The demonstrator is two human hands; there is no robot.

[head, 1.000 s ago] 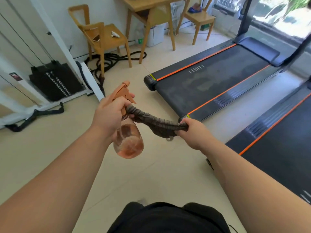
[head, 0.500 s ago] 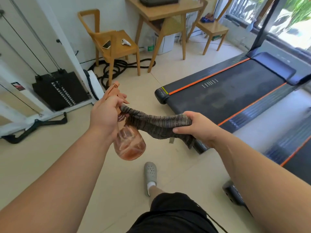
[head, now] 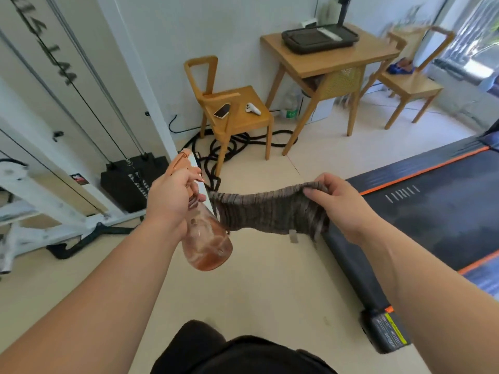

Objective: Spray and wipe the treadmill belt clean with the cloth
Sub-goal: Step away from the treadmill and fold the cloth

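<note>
Head view, ribbed grey-brown cloth (head: 270, 211), stretched taut

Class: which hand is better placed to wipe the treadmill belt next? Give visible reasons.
Likely right: the right hand grips the cloth beside the treadmill belt; the left hand holds the spray bottle, farther away.

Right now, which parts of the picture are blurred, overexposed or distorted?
Head view: the window is blown out, the far chair is smeared, the wide lens slants the white frame at left; the cloth, left hand and right hand look sharp.
</note>
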